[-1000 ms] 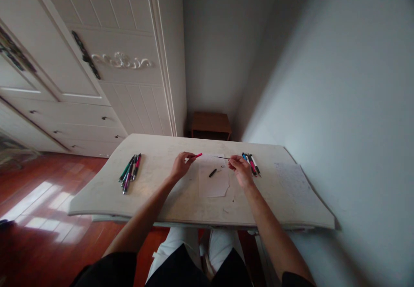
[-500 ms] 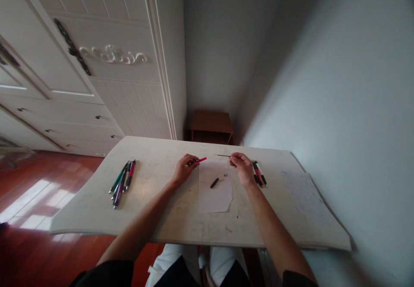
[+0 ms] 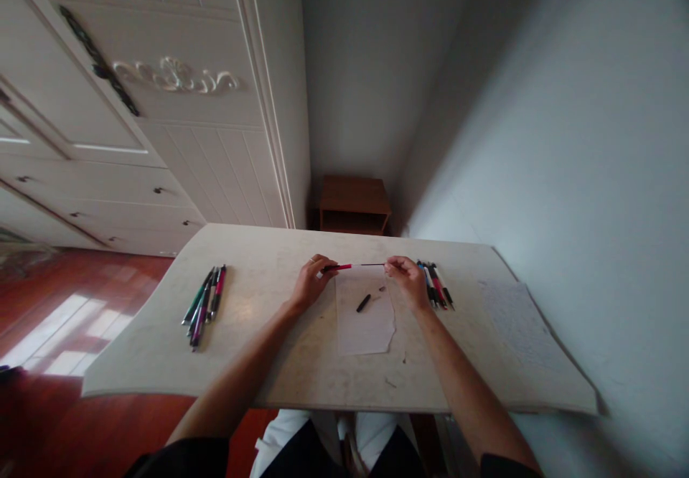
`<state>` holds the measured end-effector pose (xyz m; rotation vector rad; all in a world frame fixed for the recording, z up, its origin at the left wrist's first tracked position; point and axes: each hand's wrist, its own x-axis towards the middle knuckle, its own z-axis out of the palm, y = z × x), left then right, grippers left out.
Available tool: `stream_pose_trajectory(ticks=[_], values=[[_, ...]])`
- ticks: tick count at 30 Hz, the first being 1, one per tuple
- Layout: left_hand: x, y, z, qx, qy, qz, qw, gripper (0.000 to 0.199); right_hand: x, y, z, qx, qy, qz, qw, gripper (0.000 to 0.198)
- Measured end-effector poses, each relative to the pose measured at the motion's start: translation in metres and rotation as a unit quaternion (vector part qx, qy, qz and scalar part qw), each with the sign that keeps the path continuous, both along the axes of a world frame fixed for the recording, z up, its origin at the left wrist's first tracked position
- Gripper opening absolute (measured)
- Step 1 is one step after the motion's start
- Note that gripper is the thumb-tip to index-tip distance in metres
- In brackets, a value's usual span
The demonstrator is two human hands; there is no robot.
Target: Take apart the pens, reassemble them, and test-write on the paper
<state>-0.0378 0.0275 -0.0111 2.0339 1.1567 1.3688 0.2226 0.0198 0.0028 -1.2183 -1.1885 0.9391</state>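
Observation:
My left hand point(image 3: 312, 278) is closed around a red pen barrel point(image 3: 343, 267), which points to the right. Pinched in the fingers of my right hand point(image 3: 409, 281) is a thin dark pen refill point(image 3: 372, 264), level and in line with the barrel. The refill's left tip is at or very near the barrel's end; whether it has entered I cannot tell. Below both hands, a torn white sheet of paper point(image 3: 366, 334) lies on the table, bearing a short black pen part point(image 3: 363, 303) and a tiny part point(image 3: 382, 289) too small to make out.
Several pens point(image 3: 202, 309) lie bunched on the left of the white table point(image 3: 291, 370). Another group of pens point(image 3: 437, 288) sits just right of my right hand. A written sheet point(image 3: 517, 320) lies near the right edge, by the wall. Beyond the table stands a brown wooden cabinet point(image 3: 355, 194).
My hands have come closer together, bringing the refill's tip up to the red barrel's end. The view has shifted slightly, and more of the right-hand pens shows.

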Motion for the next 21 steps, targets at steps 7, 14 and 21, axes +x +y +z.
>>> stream_pose_trajectory(ticks=[7,14,21], values=[[0.001,-0.001,-0.003,-0.003,0.009,-0.019,1.0,0.011,-0.004,-0.005,0.003,-0.002,0.003,0.012,1.0,0.026],[0.004,-0.005,-0.001,0.015,0.008,-0.058,0.998,0.014,-0.017,-0.012,0.002,-0.022,0.003,0.058,0.998,0.024],[0.005,-0.005,0.007,0.029,-0.011,-0.032,0.999,0.016,-0.023,-0.013,0.007,-0.039,0.079,0.057,0.995,0.024]])
